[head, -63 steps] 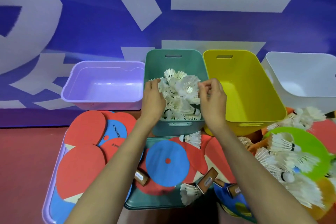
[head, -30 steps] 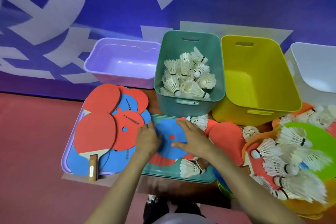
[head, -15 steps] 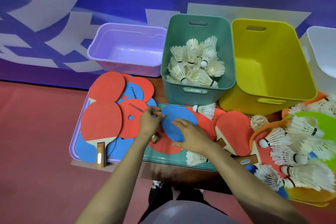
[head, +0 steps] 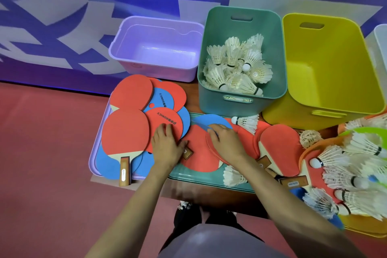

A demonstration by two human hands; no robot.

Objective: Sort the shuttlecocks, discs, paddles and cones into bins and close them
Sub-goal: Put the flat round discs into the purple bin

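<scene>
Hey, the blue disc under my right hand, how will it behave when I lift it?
Probably flexible: the blue disc looks sheet-thin, and its near edge seems to curl up where the right hand pinches it. Likely very light for its width. Lying flat on a red paddle, it may slide rather than lift cleanly.

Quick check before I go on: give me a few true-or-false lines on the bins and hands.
1. The teal bin holds shuttlecocks. True.
2. The purple bin holds paddles. False: nothing shows in it.
3. The yellow bin is lidded. False: it stands open.
4. A loose shuttlecock lies before the teal bin. True.
5. The left hand is in the teal bin. False: it rests on a red disc.
</scene>
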